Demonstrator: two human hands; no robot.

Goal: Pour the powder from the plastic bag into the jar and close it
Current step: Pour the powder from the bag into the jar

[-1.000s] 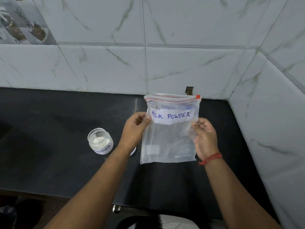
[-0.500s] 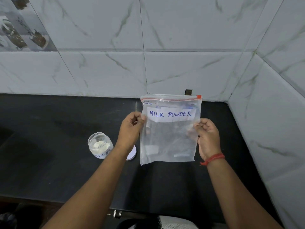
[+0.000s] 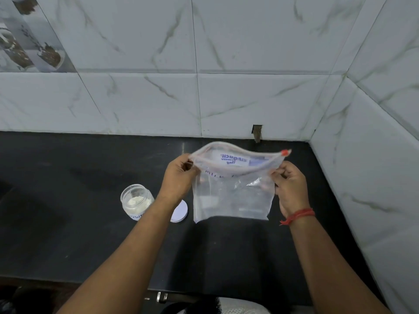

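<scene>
A clear zip-lock plastic bag [image 3: 233, 196] hangs above the black counter [image 3: 68, 177], its mouth spread open at the top and looking empty. My left hand [image 3: 176, 177] pinches the bag's upper left corner. At the upper right corner, my right hand [image 3: 290, 184] grips the bag just below the red slider. A small clear jar [image 3: 136, 201] with white powder inside stands open on the counter, left of my left forearm. Its white lid [image 3: 180, 211] lies flat beside it, partly hidden by that arm.
Marble-tiled walls close the counter at the back and on the right [image 3: 374, 177], forming a corner. The counter's front edge runs near the bottom, with a metal fitting [image 3: 162, 296] below it. A small notch [image 3: 257, 132] sits in the back wall.
Both hands have slid up to the bag's top corners and pulled its mouth open. The bag has tipped toward me, so its label is now mostly hidden.
</scene>
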